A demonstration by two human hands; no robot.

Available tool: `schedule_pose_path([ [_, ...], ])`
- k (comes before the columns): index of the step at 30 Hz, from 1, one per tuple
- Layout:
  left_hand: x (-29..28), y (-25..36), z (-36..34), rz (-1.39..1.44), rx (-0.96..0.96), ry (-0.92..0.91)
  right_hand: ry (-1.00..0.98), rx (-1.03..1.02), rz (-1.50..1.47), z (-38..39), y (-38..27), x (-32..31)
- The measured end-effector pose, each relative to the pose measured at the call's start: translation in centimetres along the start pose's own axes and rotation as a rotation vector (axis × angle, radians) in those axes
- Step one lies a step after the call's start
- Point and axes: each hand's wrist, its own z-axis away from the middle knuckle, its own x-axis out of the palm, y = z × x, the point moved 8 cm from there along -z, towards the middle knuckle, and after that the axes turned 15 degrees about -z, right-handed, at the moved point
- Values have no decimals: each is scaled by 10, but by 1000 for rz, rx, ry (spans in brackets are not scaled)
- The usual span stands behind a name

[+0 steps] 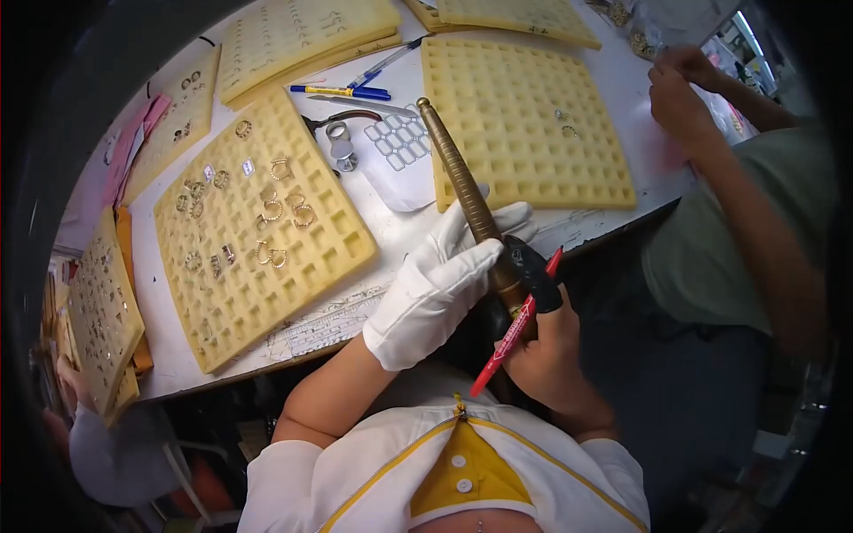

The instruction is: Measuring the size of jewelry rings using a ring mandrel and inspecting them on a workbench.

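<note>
A brass ring sizing stick (464,182), ridged along its length, slants up and away over the table's front edge. My left hand (431,289), in a white glove, is closed around its lower part, fingers behind and thumb in front. My right hand (546,342), with black covers on some fingertips, grips the stick's thick lower end. A red pen (508,342) is also held in that hand, lying across the stick. Whether a ring sits on the stick under my fingers is hidden.
A yellow foam tray (342,209) with several rings and earrings lies left; another foam tray (524,115) lies right. Between them are pliers (346,116), pens (342,91), metal ring pieces (341,147) and a label sheet (400,142). Another person's hands (680,98) work at right.
</note>
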Motion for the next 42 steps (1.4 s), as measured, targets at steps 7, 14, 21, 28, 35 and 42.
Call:
schedule_pose_path([
  [7,-19,-19,-3,75,-63,91,103,-191,47,-14,-5,-24],
  [14,-13,-13,-2,64,-98,65,209,-220,3,-37,0,-32],
  [21,-18,-15,-3,-33,-84,105,244,-207,-160,-43,13,-25],
  [28,-22,-20,-1,-45,-150,208,167,-325,11,-53,-8,-18],
  [35,-26,-23,0,-75,-145,198,189,-360,51,-56,-12,-15],
  [42,-25,-22,0,-68,-154,208,186,-389,85,-57,-14,-13],
])
